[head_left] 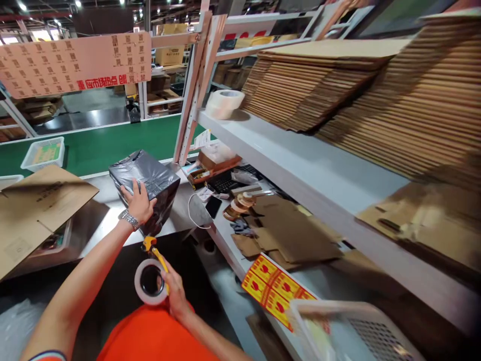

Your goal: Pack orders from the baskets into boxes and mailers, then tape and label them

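Closest to the camera, the right hand (pixel 175 291) is closed around a tape dispenser with a yellow handle and a white roll of tape (pixel 151 281), holding it in front of the orange shirt (pixel 158 336). The round roll shows its dark hollow centre to the camera, and the dispenser's long axis goes from the hand up and to the left, with its yellow and orange tip toward the parcel.

Just above it, the left hand (pixel 138 202), with a metal wristwatch (pixel 129 219), lies flat with spread fingers on the near top edge of a box-shaped parcel wrapped in shiny black plastic film (pixel 150 183). It presses on the parcel but does not grip around it. The parcel stands on the grey metal table (pixel 108 220), one corner turned to the person, and the film is wrinkled.

Left of the parcel lies a flat brown cardboard sheet (pixel 37 210). Behind the table there is a green conveyor belt (pixel 112 143) with a white plastic basket (pixel 43 153). On the right, a lower shelf carries cardboard scraps (pixel 285 230), small tape rolls (pixel 238 203) and red-and-yellow stickers (pixel 270 288). The white shelf (pixel 300 155) above carries stacks of folded cardboard (pixel 376 95) and one more white tape roll (pixel 224 103).
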`<state>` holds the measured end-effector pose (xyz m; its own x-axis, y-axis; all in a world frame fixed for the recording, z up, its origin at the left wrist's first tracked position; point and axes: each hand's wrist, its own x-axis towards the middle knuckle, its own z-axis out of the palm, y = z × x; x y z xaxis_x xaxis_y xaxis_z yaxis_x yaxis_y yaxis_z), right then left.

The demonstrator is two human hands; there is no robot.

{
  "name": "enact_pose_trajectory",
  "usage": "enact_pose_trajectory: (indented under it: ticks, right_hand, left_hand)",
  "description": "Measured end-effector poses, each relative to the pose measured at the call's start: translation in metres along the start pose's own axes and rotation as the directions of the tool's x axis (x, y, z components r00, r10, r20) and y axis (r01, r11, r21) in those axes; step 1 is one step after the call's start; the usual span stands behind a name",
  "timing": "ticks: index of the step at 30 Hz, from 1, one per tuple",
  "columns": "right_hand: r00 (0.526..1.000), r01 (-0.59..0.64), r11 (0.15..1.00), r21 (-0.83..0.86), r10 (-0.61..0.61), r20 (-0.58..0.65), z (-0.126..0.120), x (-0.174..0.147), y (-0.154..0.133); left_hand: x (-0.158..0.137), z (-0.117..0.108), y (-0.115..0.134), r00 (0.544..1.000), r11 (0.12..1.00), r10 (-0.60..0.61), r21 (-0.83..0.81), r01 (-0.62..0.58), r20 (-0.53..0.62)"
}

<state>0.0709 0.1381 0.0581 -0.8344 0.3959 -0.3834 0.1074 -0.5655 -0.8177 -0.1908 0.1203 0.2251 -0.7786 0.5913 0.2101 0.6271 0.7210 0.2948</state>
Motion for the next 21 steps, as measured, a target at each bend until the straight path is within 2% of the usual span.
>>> enact_pose_trajectory:
  ticks: [3, 7, 9, 11, 13, 16, 19, 21]
  right_hand:
    - [0.992, 0.06, 0.996, -0.073, -0.051, 0.119, 0.026, 0.022, -0.005]
    - [0.98, 0.171, 0.942, -0.287, -0.132, 0.15, 0.079, 0.082, -0.034]
    - [0.968, 0.206, 0.887, -0.413, -0.123, 0.22, 0.1, 0.104, -0.047]
    - [0.946, 0.216, 0.845, -0.488, -0.057, 0.32, 0.107, 0.112, -0.055]
    - [0.919, 0.187, 0.846, -0.5, 0.029, 0.394, 0.099, 0.105, -0.058]
    - [0.895, 0.099, 0.883, -0.458, 0.123, 0.429, 0.064, 0.084, -0.066]
    - [0.889, 0.141, 0.857, -0.496, 0.11, 0.444, 0.018, 0.068, -0.1]
    - [0.867, 0.243, 0.816, -0.525, 0.06, 0.495, -0.011, 0.066, -0.137]
  left_hand:
    - [-0.001, -0.003, 0.002, 0.999, 1.0, -0.009, 0.012, 0.009, 0.032]
    - [0.0, -0.008, 0.004, 0.995, 0.994, -0.094, -0.049, 0.097, 0.044]
    - [-0.001, -0.012, 0.003, 0.987, 0.983, -0.145, -0.103, 0.152, 0.071]
    - [-0.004, -0.018, -0.001, 0.981, 0.972, -0.166, -0.153, 0.18, 0.102]
    - [-0.012, -0.025, -0.009, 0.985, 0.977, -0.126, -0.157, 0.143, 0.114]
    - [-0.038, -0.036, -0.03, 0.992, 0.999, 0.054, -0.01, -0.053, 0.118]
    - [-0.066, -0.043, -0.048, 0.965, 0.956, 0.208, 0.173, -0.235, 0.161]
    - [-0.078, -0.045, -0.054, 0.946, 0.917, 0.275, 0.247, -0.312, 0.174]
